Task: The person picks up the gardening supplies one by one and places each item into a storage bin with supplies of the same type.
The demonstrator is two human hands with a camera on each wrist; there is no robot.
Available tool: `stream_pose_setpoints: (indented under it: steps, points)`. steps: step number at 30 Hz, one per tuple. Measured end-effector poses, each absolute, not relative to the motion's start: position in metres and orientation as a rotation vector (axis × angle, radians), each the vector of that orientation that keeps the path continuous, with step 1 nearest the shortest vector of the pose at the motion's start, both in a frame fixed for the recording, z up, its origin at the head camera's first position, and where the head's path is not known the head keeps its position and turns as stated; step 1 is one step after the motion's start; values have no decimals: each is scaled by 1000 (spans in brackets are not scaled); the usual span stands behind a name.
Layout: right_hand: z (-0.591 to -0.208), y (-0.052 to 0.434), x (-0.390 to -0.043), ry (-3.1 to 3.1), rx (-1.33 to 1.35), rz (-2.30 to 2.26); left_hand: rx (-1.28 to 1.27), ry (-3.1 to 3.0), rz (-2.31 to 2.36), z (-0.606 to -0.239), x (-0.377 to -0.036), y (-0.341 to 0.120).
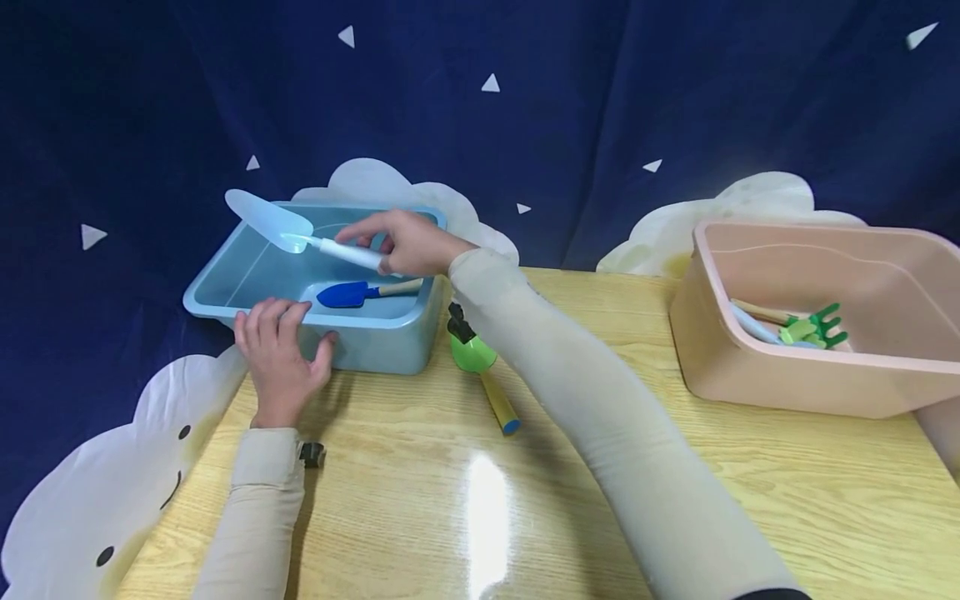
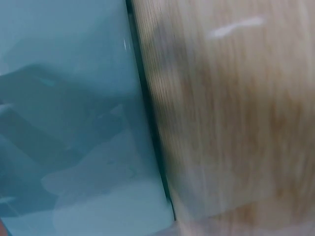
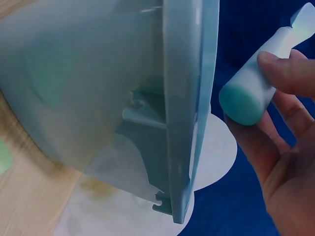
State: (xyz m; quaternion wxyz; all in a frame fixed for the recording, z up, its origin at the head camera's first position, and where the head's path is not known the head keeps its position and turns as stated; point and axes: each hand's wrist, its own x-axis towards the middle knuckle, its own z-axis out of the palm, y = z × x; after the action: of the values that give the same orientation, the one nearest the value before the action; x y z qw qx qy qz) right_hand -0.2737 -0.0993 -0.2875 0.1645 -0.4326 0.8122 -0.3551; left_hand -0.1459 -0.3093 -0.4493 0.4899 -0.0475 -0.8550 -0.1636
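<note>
Over the blue bin [image 1: 225, 287] | right hand [image 1: 408, 242] grips pale trowel [image 1: 270, 221] | left hand [image 1: 277, 354] rests flat on rim | blue trowel [image 1: 348, 293] already inside | green trowel [image 1: 480, 367] beside bin, left out

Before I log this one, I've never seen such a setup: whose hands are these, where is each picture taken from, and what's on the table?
A person wears three cameras: one on the head, one on each wrist. From the head, the left hand rests on the blue bin, steadying its rim; the left wrist shows that bin's wall blurred. The right hand holds a pale blue trowel over it; the right wrist shows its handle end. Inside lies a dark blue trowel. A green tool lies on the wooden table, beside a pink bin.
</note>
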Motion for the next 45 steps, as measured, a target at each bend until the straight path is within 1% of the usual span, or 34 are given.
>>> stream_pose_setpoints:
  steps: [12,19,23,28,35,45]
  points:
    - [-289,-92,-277,2367,-1203,-1023,-146,-2059,-382,-449,-150,-304]
    - [-294,-91,-280,2521,-1242,-916,-151,-2056,-380,-451,-151,-301]
    - [-299,-86,-284,2581,-1212,-910,-151,-2052,-385,-451,-152,-300]
    - [-294,-79,-285,2635,-1182,-916,-159,-2048,-402,-450,-152,-300]
    - [-284,-63,-287,2709,-1237,-858,-163,-2055,-415,-450,-155,-301]
    - [-282,-27,-292,2766,-1154,-663,-155,-2044,-431,-455,-149,-308]
